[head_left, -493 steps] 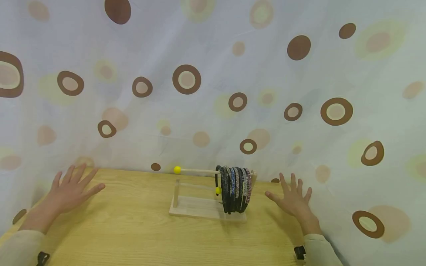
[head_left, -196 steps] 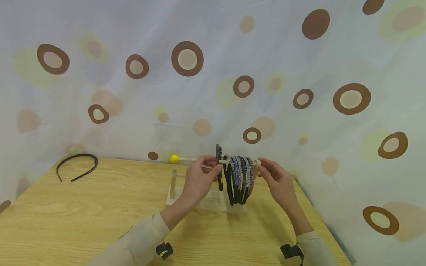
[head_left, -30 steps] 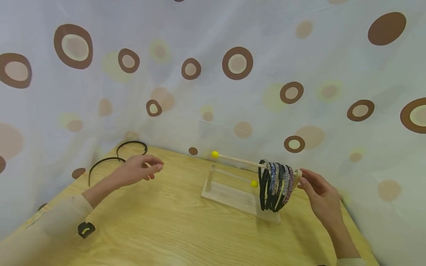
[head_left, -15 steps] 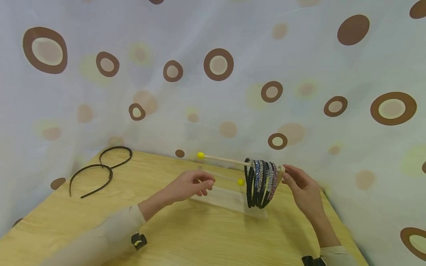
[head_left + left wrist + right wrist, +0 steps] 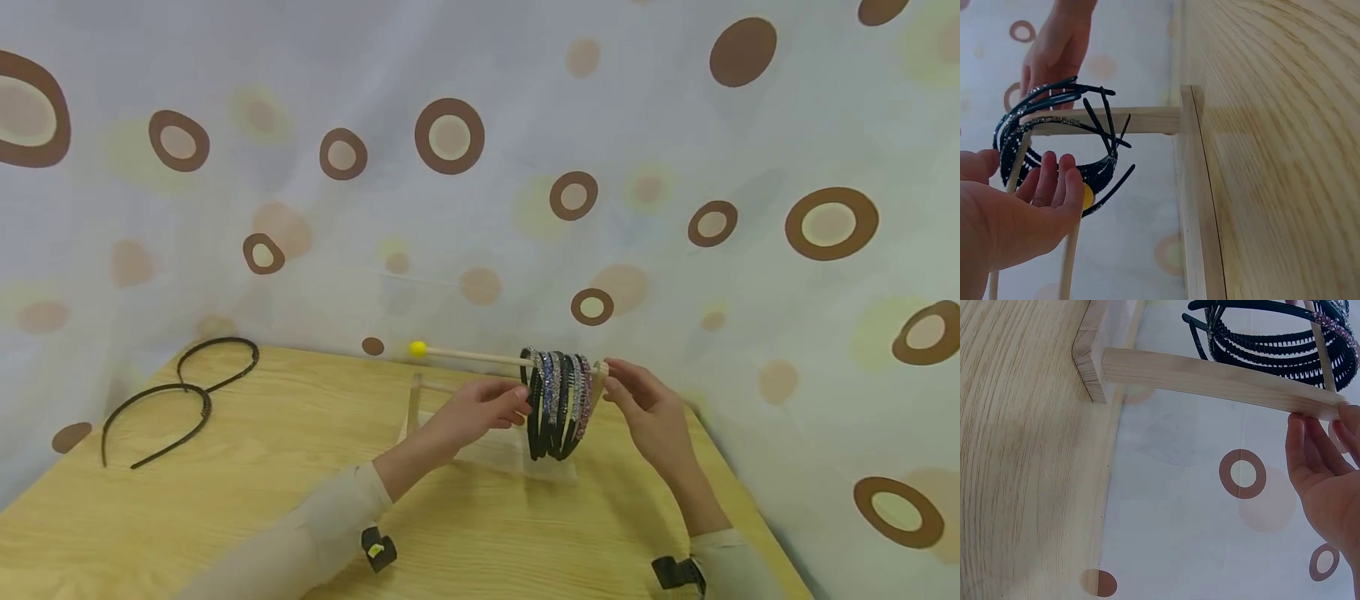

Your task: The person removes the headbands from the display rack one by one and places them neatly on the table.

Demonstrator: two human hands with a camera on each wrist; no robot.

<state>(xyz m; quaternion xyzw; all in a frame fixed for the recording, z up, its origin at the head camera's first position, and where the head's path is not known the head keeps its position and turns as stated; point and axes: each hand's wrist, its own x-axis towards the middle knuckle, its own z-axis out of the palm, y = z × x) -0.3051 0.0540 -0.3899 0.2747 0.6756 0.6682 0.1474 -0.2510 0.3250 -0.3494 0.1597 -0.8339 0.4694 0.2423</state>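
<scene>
A wooden headband stand (image 5: 498, 457) has two rods, with several dark, sparkly headbands (image 5: 558, 408) hanging at its right end. My left hand (image 5: 468, 415) is at the leftmost of these headbands. Its fingers, loosely bent in the left wrist view, reach between the rods beside a yellow ball (image 5: 1088, 196); I see no headband pinched there, though touch is unclear. My right hand (image 5: 656, 417) grips the top of the stand's right upright (image 5: 1222, 381) between thumb and fingers. Two black headbands, a nearer one (image 5: 112, 419) and a farther one (image 5: 217, 340), lie at the table's left.
The pale wood table (image 5: 300, 467) meets a spotted curtain (image 5: 480, 233) along its back and right. A yellow ball (image 5: 417, 349) caps the left end of the upper rod. Dark wrist straps (image 5: 378, 550) show at the sleeves.
Within the last second my left hand has moved right, from beside the loose headbands to those on the stand. Two headbands have gone from the stand to the table since the first frame.
</scene>
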